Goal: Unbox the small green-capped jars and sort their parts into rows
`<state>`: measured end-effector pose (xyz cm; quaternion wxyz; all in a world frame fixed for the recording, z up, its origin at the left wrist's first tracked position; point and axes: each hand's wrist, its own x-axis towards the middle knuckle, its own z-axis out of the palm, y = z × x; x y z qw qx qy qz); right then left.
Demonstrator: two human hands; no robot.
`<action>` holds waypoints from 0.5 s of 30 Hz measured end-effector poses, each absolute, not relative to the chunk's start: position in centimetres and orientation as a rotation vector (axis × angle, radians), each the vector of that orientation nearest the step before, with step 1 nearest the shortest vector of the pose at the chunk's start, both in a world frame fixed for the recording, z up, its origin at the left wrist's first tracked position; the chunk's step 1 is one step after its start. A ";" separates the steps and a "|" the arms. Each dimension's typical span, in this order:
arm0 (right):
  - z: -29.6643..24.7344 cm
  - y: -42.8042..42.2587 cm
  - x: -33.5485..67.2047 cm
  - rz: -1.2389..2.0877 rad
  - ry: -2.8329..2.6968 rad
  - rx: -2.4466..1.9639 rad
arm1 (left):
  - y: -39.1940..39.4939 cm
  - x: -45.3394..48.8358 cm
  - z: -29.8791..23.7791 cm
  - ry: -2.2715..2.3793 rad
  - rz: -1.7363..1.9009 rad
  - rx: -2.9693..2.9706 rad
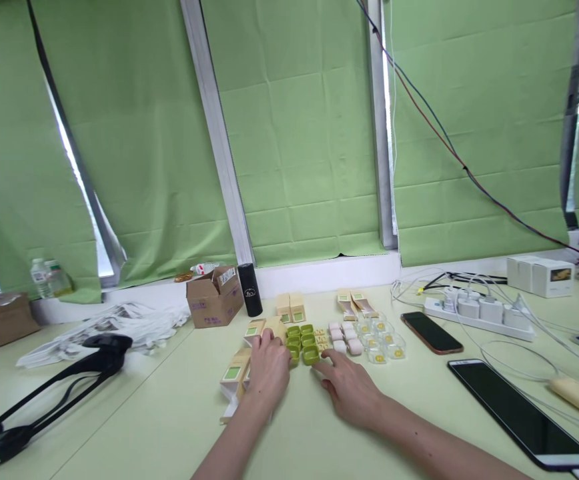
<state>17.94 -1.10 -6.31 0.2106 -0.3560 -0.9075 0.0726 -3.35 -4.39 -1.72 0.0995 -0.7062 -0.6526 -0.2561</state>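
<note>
Several small olive-green square containers (302, 343) stand in two columns on the table. My left hand (271, 367) lies at their left side, over some cream cartons (257, 328), with its fingers apart and its thumb side beside the nearest left green container. On the right, my right hand (349, 385) has its index finger stretched toward the nearest right green container; whether it touches cannot be told. Right of the green group are small pale yellow pieces (322, 339), pale pink blocks (345, 337) and clear cases with yellow centres (382, 339). Another cream carton with a green label (235, 370) is partly behind my left hand.
Farther back are a cardboard box (214, 298), a black cylinder (250, 290) and more cartons (290, 307). A phone (430, 332), a tablet-like device (519, 410) and a power strip (482, 317) with cables lie right. A black headband-like device (59, 393) lies left.
</note>
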 end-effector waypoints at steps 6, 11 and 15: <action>-6.5 -1.0 17.8 0.179 -2.541 -0.950 | -3.7 -3.6 -2.9 -1.962 -1.111 -2.108; -6.3 -1.1 17.6 0.150 -2.552 -0.958 | -3.6 -3.3 -3.1 -1.977 -1.336 -2.086; -6.0 -1.2 17.6 0.148 -2.569 -0.959 | -3.7 -3.1 -2.8 -1.962 -1.189 -2.095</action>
